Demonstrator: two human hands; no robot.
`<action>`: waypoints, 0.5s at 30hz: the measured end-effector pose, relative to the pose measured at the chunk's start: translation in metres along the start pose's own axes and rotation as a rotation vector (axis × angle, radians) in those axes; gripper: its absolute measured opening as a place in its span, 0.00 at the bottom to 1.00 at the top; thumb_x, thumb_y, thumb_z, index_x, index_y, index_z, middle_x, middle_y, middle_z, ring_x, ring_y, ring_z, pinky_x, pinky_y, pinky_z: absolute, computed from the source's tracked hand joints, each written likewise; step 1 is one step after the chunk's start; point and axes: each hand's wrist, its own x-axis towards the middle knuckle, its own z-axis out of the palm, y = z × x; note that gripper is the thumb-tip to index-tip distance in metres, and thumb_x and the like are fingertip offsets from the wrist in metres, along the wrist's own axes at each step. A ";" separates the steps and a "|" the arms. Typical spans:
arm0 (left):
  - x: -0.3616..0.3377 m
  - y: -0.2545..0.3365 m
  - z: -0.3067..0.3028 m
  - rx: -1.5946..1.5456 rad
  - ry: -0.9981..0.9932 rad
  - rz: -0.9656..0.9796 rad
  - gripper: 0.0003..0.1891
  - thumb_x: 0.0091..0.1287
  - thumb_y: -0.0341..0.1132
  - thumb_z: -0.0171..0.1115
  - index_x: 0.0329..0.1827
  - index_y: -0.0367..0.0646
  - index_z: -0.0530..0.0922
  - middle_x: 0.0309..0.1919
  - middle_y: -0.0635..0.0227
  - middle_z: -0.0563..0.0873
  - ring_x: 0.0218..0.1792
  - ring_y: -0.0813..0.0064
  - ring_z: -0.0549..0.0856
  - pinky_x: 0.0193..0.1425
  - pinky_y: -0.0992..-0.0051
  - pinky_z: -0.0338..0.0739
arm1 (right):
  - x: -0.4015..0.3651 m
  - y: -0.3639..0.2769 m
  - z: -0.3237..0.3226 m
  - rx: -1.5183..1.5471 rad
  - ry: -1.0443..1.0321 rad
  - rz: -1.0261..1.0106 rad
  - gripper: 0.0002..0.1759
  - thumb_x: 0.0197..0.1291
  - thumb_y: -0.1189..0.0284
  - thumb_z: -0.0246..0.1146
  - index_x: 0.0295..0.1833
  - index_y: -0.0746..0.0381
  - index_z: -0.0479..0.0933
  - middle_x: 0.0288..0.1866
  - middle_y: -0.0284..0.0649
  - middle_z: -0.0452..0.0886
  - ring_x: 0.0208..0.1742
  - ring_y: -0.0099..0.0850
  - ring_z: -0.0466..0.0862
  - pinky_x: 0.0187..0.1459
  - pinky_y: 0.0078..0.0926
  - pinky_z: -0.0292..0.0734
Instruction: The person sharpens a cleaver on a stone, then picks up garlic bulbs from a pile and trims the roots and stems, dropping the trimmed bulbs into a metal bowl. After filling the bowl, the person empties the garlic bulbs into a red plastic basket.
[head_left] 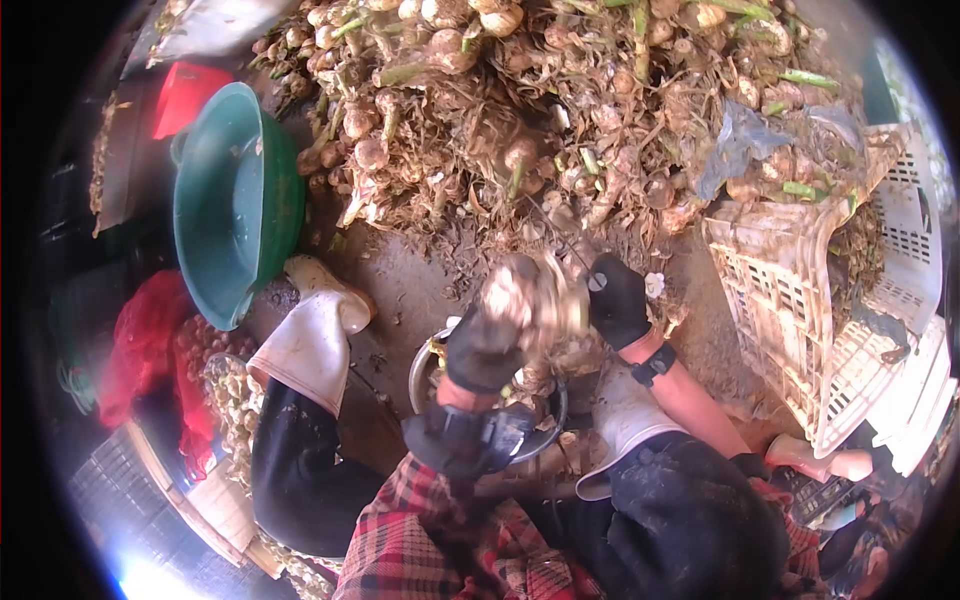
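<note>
My left hand [483, 350], in a dark glove, is wrapped round a blurred bunch of garlic bulbs [522, 298] in front of me. My right hand [617, 300], gloved too and with a watch at the wrist, is closed at the right side of the bunch. A thin dark metal piece shows beside its fingers; what it grips is too blurred to name. Below both hands, between my boots, stands a round container [420, 375] with garlic in it, partly hidden by my left hand and forearm.
A large garlic heap [450, 130] lies ahead. A green basin [240, 200] and a red net bag [150, 340] are at the left. White plastic crates [780, 320] lean at the right. Part of another person [860, 560] shows at the lower right.
</note>
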 end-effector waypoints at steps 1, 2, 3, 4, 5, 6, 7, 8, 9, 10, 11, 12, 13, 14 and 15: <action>-0.005 0.015 0.002 0.066 -0.298 -0.101 0.34 0.51 0.34 0.72 0.62 0.38 0.68 0.46 0.65 0.80 0.51 0.67 0.80 0.57 0.71 0.74 | -0.006 0.001 -0.002 -0.002 -0.007 0.007 0.12 0.47 0.69 0.68 0.31 0.61 0.71 0.26 0.46 0.75 0.29 0.50 0.79 0.30 0.43 0.75; -0.005 0.039 0.000 0.441 -0.424 -0.272 0.34 0.50 0.37 0.74 0.60 0.38 0.71 0.46 0.64 0.81 0.50 0.68 0.80 0.56 0.71 0.74 | -0.010 0.002 -0.005 -0.053 0.014 0.010 0.14 0.47 0.68 0.69 0.33 0.61 0.72 0.29 0.46 0.76 0.30 0.50 0.79 0.30 0.43 0.75; -0.007 0.059 -0.003 0.818 -0.543 -0.452 0.33 0.49 0.39 0.76 0.58 0.38 0.73 0.47 0.64 0.81 0.50 0.68 0.81 0.55 0.71 0.74 | -0.015 0.002 -0.008 -0.102 0.038 0.020 0.15 0.47 0.66 0.69 0.36 0.60 0.72 0.33 0.46 0.76 0.32 0.50 0.79 0.31 0.43 0.75; -0.011 0.069 -0.004 1.087 -0.468 -0.537 0.33 0.48 0.41 0.77 0.56 0.38 0.75 0.47 0.64 0.82 0.49 0.69 0.81 0.55 0.70 0.75 | -0.017 0.004 -0.005 -0.097 -0.001 0.026 0.20 0.47 0.62 0.70 0.41 0.60 0.72 0.36 0.46 0.77 0.34 0.50 0.80 0.33 0.43 0.76; -0.014 0.075 -0.004 1.357 -0.381 -0.611 0.32 0.47 0.42 0.78 0.54 0.38 0.77 0.47 0.63 0.83 0.48 0.70 0.81 0.54 0.70 0.76 | -0.015 0.006 -0.002 -0.095 0.000 0.025 0.20 0.47 0.62 0.70 0.41 0.60 0.72 0.36 0.46 0.77 0.34 0.50 0.80 0.33 0.43 0.76; -0.020 0.075 -0.008 1.621 -0.259 -0.649 0.29 0.49 0.42 0.76 0.54 0.40 0.78 0.46 0.61 0.84 0.47 0.68 0.83 0.53 0.69 0.77 | -0.010 0.007 0.003 -0.195 -0.048 0.056 0.21 0.47 0.61 0.71 0.41 0.61 0.72 0.35 0.47 0.77 0.35 0.50 0.80 0.35 0.44 0.76; -0.018 0.074 -0.010 1.628 -0.258 -0.642 0.29 0.49 0.42 0.76 0.54 0.40 0.78 0.46 0.61 0.84 0.47 0.68 0.83 0.53 0.69 0.77 | -0.004 0.010 0.009 -0.295 -0.092 0.087 0.22 0.47 0.60 0.71 0.41 0.62 0.71 0.34 0.47 0.77 0.36 0.51 0.80 0.37 0.44 0.75; -0.016 0.072 -0.013 1.771 -0.166 -0.615 0.30 0.49 0.45 0.77 0.54 0.41 0.79 0.46 0.61 0.85 0.47 0.68 0.84 0.53 0.69 0.77 | 0.004 0.008 0.013 -0.314 -0.043 0.053 0.26 0.45 0.57 0.72 0.41 0.63 0.71 0.35 0.47 0.78 0.37 0.52 0.80 0.39 0.45 0.75; -0.016 0.070 -0.017 1.907 -0.069 -0.585 0.31 0.48 0.48 0.78 0.54 0.42 0.79 0.46 0.60 0.86 0.47 0.67 0.84 0.53 0.68 0.78 | 0.008 0.009 0.013 -0.311 -0.043 0.052 0.26 0.45 0.57 0.72 0.41 0.63 0.71 0.35 0.47 0.78 0.37 0.52 0.80 0.39 0.45 0.75; -0.013 0.072 -0.025 1.915 -0.144 -0.567 0.33 0.49 0.46 0.78 0.57 0.41 0.78 0.49 0.57 0.85 0.48 0.63 0.85 0.53 0.67 0.78 | 0.012 0.010 0.012 -0.247 -0.120 0.183 0.26 0.44 0.57 0.73 0.40 0.63 0.71 0.35 0.48 0.78 0.37 0.52 0.80 0.39 0.45 0.75; -0.006 0.063 -0.033 1.916 -0.142 -0.565 0.33 0.49 0.46 0.78 0.57 0.41 0.78 0.49 0.57 0.85 0.48 0.63 0.85 0.53 0.67 0.78 | 0.018 0.006 0.007 -0.181 -0.197 0.313 0.27 0.42 0.57 0.73 0.40 0.63 0.71 0.35 0.48 0.78 0.37 0.53 0.80 0.39 0.45 0.75; 0.003 0.045 -0.039 1.773 -0.007 -0.332 0.36 0.49 0.44 0.78 0.60 0.41 0.75 0.50 0.56 0.84 0.49 0.64 0.84 0.55 0.68 0.77 | 0.021 0.006 0.004 -0.149 -0.213 0.338 0.26 0.42 0.58 0.75 0.39 0.63 0.72 0.36 0.45 0.81 0.37 0.46 0.82 0.39 0.40 0.77; 0.015 0.028 -0.042 1.614 0.120 -0.104 0.38 0.49 0.43 0.78 0.63 0.41 0.72 0.51 0.55 0.83 0.51 0.64 0.84 0.56 0.68 0.76 | 0.028 -0.001 -0.006 -0.153 -0.211 0.331 0.26 0.42 0.58 0.75 0.39 0.63 0.72 0.36 0.45 0.81 0.37 0.46 0.82 0.39 0.40 0.77; 0.025 0.015 -0.044 1.613 0.118 -0.104 0.38 0.49 0.43 0.78 0.63 0.41 0.72 0.51 0.55 0.83 0.51 0.64 0.84 0.56 0.68 0.76 | 0.033 -0.015 -0.021 0.040 -0.247 0.458 0.27 0.43 0.59 0.75 0.43 0.65 0.74 0.38 0.47 0.82 0.38 0.41 0.83 0.39 0.37 0.78; 0.034 0.003 -0.045 1.764 0.098 0.100 0.39 0.50 0.40 0.77 0.65 0.40 0.69 0.53 0.56 0.81 0.53 0.67 0.82 0.58 0.69 0.75 | 0.033 -0.023 -0.029 0.236 -0.283 0.584 0.28 0.43 0.61 0.76 0.47 0.66 0.76 0.40 0.48 0.84 0.38 0.36 0.85 0.39 0.33 0.79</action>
